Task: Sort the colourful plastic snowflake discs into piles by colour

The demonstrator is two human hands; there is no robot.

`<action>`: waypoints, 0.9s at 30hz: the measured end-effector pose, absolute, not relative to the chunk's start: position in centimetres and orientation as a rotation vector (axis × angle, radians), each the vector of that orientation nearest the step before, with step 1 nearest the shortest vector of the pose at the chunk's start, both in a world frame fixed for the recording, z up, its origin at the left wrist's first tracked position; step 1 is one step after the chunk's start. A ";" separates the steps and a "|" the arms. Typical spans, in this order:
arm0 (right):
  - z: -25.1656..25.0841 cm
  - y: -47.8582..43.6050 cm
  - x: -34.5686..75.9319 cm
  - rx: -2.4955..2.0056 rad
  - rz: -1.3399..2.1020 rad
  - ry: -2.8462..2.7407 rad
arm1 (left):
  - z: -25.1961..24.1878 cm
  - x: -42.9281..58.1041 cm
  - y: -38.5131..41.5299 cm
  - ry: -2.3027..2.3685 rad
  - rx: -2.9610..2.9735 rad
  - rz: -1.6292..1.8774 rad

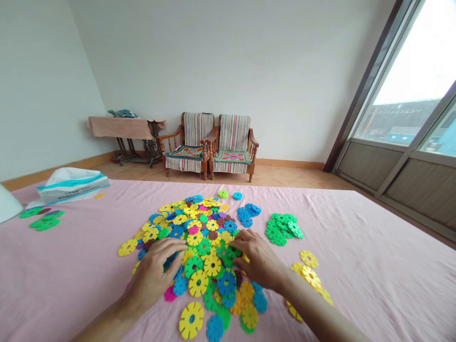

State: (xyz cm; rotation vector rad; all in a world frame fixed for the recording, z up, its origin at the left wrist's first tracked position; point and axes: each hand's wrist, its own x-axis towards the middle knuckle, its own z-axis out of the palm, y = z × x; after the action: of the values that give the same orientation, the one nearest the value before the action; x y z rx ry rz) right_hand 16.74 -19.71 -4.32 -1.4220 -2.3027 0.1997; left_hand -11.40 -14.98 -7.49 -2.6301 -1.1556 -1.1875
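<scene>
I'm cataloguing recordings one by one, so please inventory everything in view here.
Cloth: one, pink, foreground
Mixed disc pile: many, multicoloured, mid-cloth
Green discs: several, green, right of pile
Blue discs: several, blue, behind pile's right side
Yellow discs: several, yellow, near right
Left-hand group: several, green, brown, purple, left
Packet: one, white and blue, far left on cloth
Cut-off object: one, white, left edge
Armchairs: two, brown wood, striped covers, background
Covered stand: one, pinkish cover, left of armchairs
Fabric bundle: one, bluish, on stand
Glazed partition: one, greyish, right
Walls: two, pale, back and left
Floor: one, tan, beyond cloth
Left hand: one, bare, pile's left side
Right hand: one, bare, pile's right side
</scene>
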 end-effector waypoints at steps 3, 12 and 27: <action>-4.5 -19.6 16.7 -1.387 0.186 -2.321 | -7.5 -11.4 -15.0 -1.161 -2.632 -1.187; -5.0 -16.9 21.3 -1.776 0.087 -1.714 | -7.3 -11.3 -15.0 -1.172 -2.625 -1.182; -4.1 -16.5 26.0 -1.917 -0.031 -1.446 | -7.3 -11.2 -15.2 -1.208 -2.639 -1.185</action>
State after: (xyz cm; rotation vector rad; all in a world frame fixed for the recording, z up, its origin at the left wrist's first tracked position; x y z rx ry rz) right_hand 26.03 -16.49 -4.14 -1.9171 -1.4462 -0.0311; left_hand -11.22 -15.15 -7.28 -2.6385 -1.2079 -1.1847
